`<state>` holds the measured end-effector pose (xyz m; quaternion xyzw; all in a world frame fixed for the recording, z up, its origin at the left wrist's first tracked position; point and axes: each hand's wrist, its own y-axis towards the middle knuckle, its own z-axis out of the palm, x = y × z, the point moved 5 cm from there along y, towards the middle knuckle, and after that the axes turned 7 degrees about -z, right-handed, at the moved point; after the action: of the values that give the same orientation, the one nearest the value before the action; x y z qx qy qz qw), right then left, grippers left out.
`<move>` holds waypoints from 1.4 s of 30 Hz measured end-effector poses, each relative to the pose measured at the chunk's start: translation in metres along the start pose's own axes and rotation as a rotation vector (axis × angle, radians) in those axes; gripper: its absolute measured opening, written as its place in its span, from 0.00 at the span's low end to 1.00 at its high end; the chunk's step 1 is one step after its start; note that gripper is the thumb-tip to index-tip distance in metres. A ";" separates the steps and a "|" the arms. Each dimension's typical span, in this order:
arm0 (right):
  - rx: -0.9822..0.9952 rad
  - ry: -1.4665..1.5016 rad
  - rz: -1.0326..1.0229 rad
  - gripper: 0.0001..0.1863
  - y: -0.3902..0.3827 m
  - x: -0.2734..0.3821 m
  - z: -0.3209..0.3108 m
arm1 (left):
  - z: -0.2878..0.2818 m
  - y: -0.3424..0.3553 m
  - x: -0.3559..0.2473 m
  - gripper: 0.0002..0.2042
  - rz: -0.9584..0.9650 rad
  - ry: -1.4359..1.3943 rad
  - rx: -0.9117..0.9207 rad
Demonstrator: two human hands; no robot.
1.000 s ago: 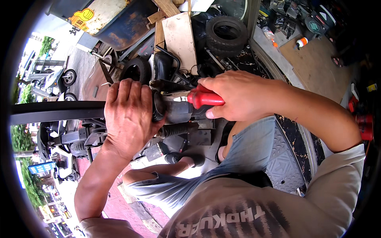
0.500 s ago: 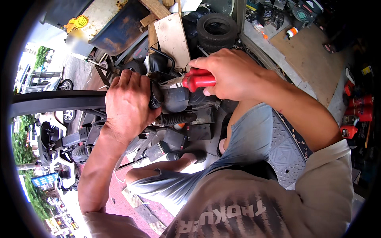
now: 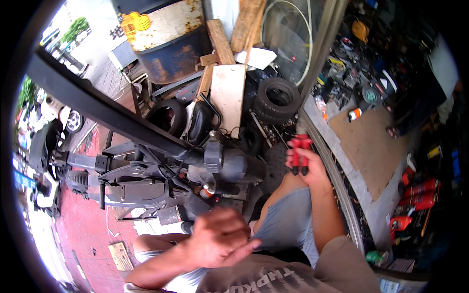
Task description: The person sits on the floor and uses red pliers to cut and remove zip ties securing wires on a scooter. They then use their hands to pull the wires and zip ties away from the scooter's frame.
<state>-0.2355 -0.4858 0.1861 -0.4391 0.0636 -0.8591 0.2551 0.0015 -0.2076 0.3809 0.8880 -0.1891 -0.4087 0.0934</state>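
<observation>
My right hand (image 3: 308,168) grips red-handled pliers (image 3: 299,146) by the handles, held off to the right above my knee. My left hand (image 3: 219,239) is low near my chest, blurred, fingers loosely curled with nothing seen in it. A black handlebar (image 3: 102,112) runs diagonally from upper left down to a grey clamp and housing (image 3: 229,163) of a dismantled scooter, just ahead of my knees. Both hands are away from the handlebar.
Black scooter frame parts (image 3: 132,183) lie left on red paving. Tyres (image 3: 278,100), wooden boards (image 3: 227,97) and a rusty drum (image 3: 168,41) stand behind. A workshop floor with a cardboard sheet (image 3: 369,141), tools and red canisters (image 3: 415,188) is on the right.
Both hands left the handlebar grip: the right one drew back to the right with the pliers, the left one dropped toward my chest. The view tilted, and the bar now runs diagonally.
</observation>
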 end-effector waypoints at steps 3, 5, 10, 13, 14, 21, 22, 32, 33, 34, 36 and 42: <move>0.018 0.496 -0.225 0.21 0.011 -0.005 -0.037 | 0.098 -0.067 0.082 0.18 -0.286 -0.220 0.110; -0.042 0.474 -0.226 0.16 0.014 -0.004 -0.053 | 0.160 -0.119 0.153 0.17 -0.626 -0.210 0.071; -0.134 0.289 -0.019 0.18 0.021 0.000 -0.061 | 0.267 -0.229 0.277 0.24 -1.124 0.164 0.709; -0.109 0.319 -0.052 0.20 0.026 0.000 -0.052 | 0.273 -0.215 0.288 0.24 -1.023 -0.298 0.141; -0.162 0.324 -0.066 0.22 0.027 -0.001 -0.053 | 0.276 -0.210 0.289 0.24 -1.064 -0.413 0.118; -0.065 0.298 -0.001 0.21 0.037 0.002 -0.053 | 0.253 -0.197 0.274 0.23 -1.211 -0.088 0.255; -0.090 0.280 -0.009 0.22 0.037 0.004 -0.056 | 0.253 -0.196 0.270 0.23 -1.207 -0.112 0.260; -0.064 0.299 0.008 0.17 0.039 0.005 -0.056 | 0.253 -0.190 0.263 0.22 -1.150 -0.133 0.205; -0.102 0.300 0.000 0.17 0.039 0.006 -0.057 | 0.253 -0.191 0.264 0.22 -1.160 -0.140 0.216; -0.083 0.296 0.007 0.17 0.038 0.006 -0.055 | 0.253 -0.191 0.263 0.22 -1.156 -0.139 0.218; -0.137 0.296 -0.003 0.17 0.037 0.006 -0.056 | 0.253 -0.192 0.263 0.23 -1.165 -0.143 0.248; -0.160 0.308 -0.011 0.16 0.037 0.004 -0.056 | 0.253 -0.194 0.264 0.24 -1.189 -0.143 0.246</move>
<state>-0.2681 -0.5262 0.1429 -0.3214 0.1675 -0.9099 0.2018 0.0164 -0.1423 -0.0283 0.8161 0.2873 -0.4245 -0.2670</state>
